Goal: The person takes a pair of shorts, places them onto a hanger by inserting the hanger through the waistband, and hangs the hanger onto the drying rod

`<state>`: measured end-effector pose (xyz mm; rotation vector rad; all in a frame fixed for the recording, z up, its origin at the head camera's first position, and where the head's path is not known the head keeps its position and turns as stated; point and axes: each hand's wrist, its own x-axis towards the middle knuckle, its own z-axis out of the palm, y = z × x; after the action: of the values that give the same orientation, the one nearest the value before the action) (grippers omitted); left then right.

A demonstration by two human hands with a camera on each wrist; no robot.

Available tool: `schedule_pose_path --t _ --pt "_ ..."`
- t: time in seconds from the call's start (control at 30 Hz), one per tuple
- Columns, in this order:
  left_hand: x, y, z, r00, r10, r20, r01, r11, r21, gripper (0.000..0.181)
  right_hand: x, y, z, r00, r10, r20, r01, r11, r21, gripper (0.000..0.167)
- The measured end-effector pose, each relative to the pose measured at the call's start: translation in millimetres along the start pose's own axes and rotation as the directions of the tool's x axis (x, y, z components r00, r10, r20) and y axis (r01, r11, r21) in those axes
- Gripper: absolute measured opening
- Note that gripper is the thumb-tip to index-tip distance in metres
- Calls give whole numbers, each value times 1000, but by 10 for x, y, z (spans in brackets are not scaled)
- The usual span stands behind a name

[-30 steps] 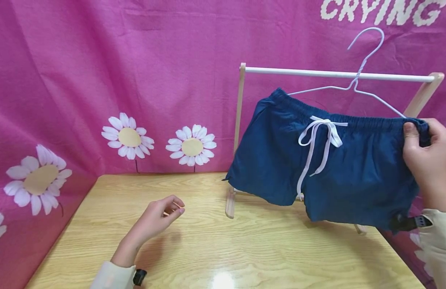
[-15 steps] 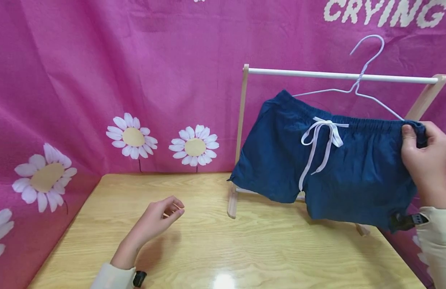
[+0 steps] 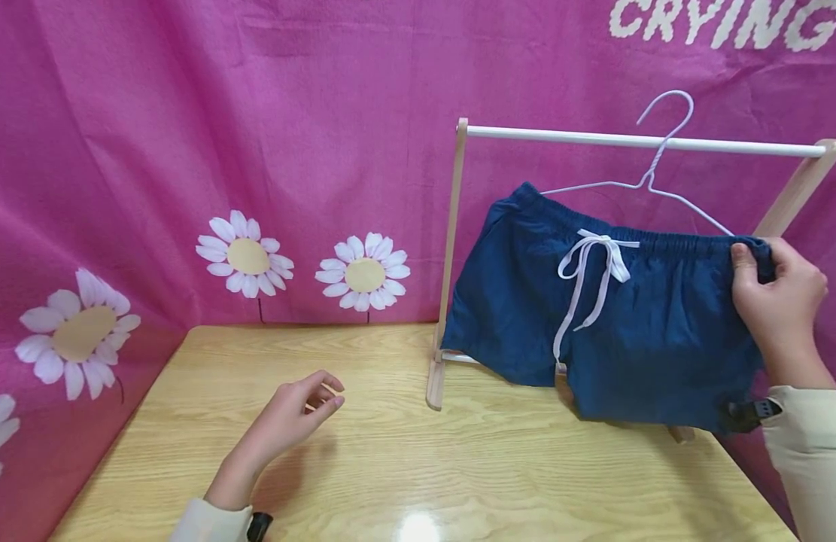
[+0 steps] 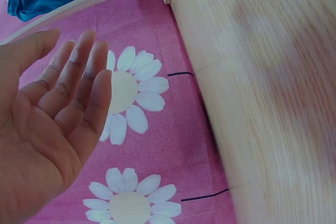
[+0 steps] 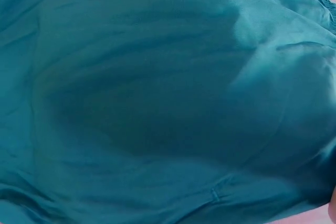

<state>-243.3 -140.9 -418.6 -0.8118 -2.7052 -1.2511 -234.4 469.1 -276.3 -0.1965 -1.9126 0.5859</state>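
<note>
Navy shorts (image 3: 661,324) with a white drawstring bow (image 3: 597,248) hang on a thin white wire hanger (image 3: 651,177). At the right end of the waistband my right hand (image 3: 783,301) grips the cloth, thumb in front. The hanger's hook rises above the white rail of the clothes rack (image 3: 560,135), and I cannot tell whether it touches the rail. Blue cloth (image 5: 168,98) fills the right wrist view, hiding most of that hand. Over the table my left hand (image 3: 289,414) holds nothing; its relaxed fingers (image 4: 73,72) show in the left wrist view.
The rack's left wooden post (image 3: 451,248) stands on a light wood table (image 3: 363,467). Its right post (image 3: 797,188) slants behind the shorts. A pink cloth backdrop (image 3: 323,113) with daisies hangs along the back and left edges of the table.
The right hand has lowered the shorts and hanger and shifted them slightly left, so the hook sits nearer the rail. The left hand has hardly moved.
</note>
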Motion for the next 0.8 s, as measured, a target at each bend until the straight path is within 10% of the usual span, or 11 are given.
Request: schedule_pose_path --t 0.8 --pt "-21 -39 6 1000 -18 16 17 998 58 11 -150 176 32 998 -2 65 1 1000 17 28"
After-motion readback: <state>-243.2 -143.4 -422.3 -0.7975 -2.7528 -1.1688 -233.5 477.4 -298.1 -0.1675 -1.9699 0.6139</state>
